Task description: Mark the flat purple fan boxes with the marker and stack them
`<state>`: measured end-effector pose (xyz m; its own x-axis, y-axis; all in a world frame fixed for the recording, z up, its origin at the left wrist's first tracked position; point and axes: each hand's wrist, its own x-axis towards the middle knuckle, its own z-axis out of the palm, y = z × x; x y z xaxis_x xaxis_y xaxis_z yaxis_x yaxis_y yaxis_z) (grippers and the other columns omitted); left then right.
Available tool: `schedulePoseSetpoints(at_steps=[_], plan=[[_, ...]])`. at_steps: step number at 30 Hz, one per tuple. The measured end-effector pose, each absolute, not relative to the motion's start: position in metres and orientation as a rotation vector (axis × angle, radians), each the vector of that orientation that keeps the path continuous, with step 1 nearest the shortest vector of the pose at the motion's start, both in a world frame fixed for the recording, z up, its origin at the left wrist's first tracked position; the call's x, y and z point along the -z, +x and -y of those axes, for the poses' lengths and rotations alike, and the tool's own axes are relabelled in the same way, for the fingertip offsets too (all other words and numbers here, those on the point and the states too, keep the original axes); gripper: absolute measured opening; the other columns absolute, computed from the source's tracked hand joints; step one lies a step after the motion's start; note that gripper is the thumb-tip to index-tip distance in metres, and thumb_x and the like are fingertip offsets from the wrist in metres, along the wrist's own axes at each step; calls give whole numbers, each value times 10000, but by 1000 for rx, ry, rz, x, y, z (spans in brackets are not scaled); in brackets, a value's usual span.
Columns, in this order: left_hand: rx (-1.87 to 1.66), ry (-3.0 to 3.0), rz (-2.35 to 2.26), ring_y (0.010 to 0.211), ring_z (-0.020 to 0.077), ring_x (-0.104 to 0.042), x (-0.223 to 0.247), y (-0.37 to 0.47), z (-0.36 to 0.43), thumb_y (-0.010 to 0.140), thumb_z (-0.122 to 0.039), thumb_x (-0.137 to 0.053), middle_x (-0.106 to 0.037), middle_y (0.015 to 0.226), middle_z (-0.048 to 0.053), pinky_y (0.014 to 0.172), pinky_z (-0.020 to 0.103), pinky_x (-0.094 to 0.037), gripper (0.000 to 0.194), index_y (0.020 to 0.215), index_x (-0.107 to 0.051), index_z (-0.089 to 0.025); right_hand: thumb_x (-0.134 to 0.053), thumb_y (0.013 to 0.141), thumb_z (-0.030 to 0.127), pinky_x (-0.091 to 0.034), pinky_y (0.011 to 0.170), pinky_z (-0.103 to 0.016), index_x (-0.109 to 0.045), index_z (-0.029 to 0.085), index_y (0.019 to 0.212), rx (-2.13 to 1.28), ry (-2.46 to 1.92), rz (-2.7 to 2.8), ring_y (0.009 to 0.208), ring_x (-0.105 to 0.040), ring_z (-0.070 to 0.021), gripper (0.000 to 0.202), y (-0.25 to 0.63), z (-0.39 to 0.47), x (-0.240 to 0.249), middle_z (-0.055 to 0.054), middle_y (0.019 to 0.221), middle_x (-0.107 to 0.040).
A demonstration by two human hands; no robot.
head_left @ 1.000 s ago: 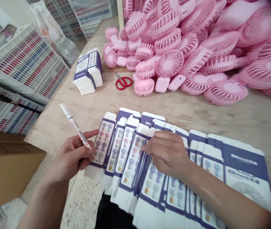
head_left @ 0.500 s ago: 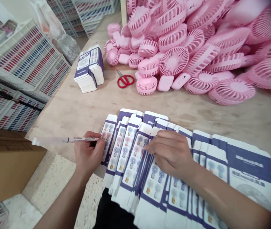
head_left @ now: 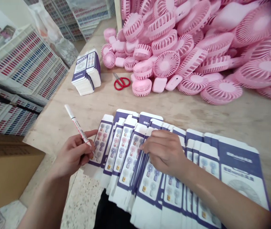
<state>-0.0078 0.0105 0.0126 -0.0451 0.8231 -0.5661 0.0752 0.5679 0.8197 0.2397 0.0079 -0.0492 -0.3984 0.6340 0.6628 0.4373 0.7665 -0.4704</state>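
Head view: a white marker (head_left: 76, 126) is pinched in the closed left hand (head_left: 72, 155), its tip lowered onto the leftmost of the fanned flat cartons (head_left: 135, 152) (purple and white), which are pressed down by the right hand (head_left: 165, 152), fingers loosely curled.

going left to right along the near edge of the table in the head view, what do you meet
cardboard box → left hand holding a white marker → fanned row of flat purple-and-white cartons → right hand pressing on them → last, widest carton
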Motion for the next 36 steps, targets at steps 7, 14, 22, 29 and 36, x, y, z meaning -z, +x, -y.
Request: schedulePoseSetpoints(at_steps=[7,14,22,29,36], plan=[[-644,851,-1460,329,48,-349,1,7,2,569,-152,-595,-500,452,-42,329,169,-221,314,880,-632,-124,-379,653,-19,-357,472,-248,-554,169,576,-277,-811,2049,508,-438,-107,268,239,-8,49,9,560,-605],[-979,1403,-2051,405,90,-439,33,9,4,687,-215,-588,-501,461,-48,379,187,-322,56,723,-579,-173,-390,677,-15,-357,471,-260,-549,155,564,-299,-796,2044,507,-441,-110,259,239,-8,49,-12,584,-633],[-915,1457,-2138,411,101,-461,30,16,5,664,-226,-586,-512,462,-47,399,198,-337,75,706,-594,-165,-391,652,-30,-343,465,-262,-561,149,557,-297,-808,2031,501,-433,-113,264,238,-7,48,-21,601,-650],[-786,890,-1594,367,40,-359,3,-6,-7,647,-179,-604,-493,491,-54,362,155,-241,375,1016,-589,-120,-383,640,-26,-339,468,-262,-552,156,552,-289,-810,2042,503,-431,-113,264,239,-7,49,-14,597,-645],[-756,694,-1434,358,32,-336,-17,-7,-5,557,-169,-636,-501,523,-38,329,150,-149,589,1130,-532,-79,-381,653,-23,-344,463,-258,-551,154,554,-299,-805,2038,500,-428,-110,264,238,-8,48,-13,589,-643]])
